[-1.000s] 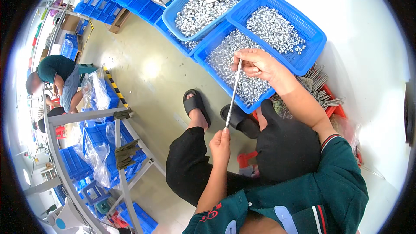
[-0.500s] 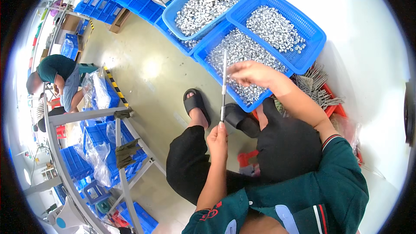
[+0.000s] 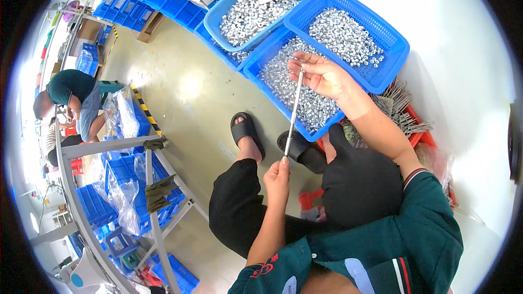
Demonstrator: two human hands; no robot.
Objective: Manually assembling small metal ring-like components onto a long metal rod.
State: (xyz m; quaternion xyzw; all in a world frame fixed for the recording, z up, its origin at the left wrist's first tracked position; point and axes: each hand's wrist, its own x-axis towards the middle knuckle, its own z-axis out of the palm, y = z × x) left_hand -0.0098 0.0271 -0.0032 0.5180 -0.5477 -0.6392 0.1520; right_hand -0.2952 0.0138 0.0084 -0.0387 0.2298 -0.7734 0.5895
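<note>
My left hand [image 3: 277, 181] is closed around the lower end of a thin silvery metal rod [image 3: 296, 106], which slants up and to the right. At the rod's upper end, my right hand [image 3: 321, 76] has its thumb and fingers closed on the tip, with the other fingers spread. Whether a separate small part is between those fingers is too small to tell. Beneath the right hand is a blue basket [image 3: 265, 79] full of small silvery metal sleeves [image 3: 299, 49].
A second blue basket [image 3: 395, 49] and a light-blue basin [image 3: 211, 24] hold more small metal parts. Metal rods [image 3: 400, 111] lie in a red crate at the right. A grey metal frame [image 3: 109, 146] stands left, near blue crates [image 3: 133, 171]. A co-worker [image 3: 73, 90] sits farther left.
My right hand has moved up and turned palm up, now meeting the rod's upper end. The rod has tilted to the right, and my left hand has shifted slightly right.
</note>
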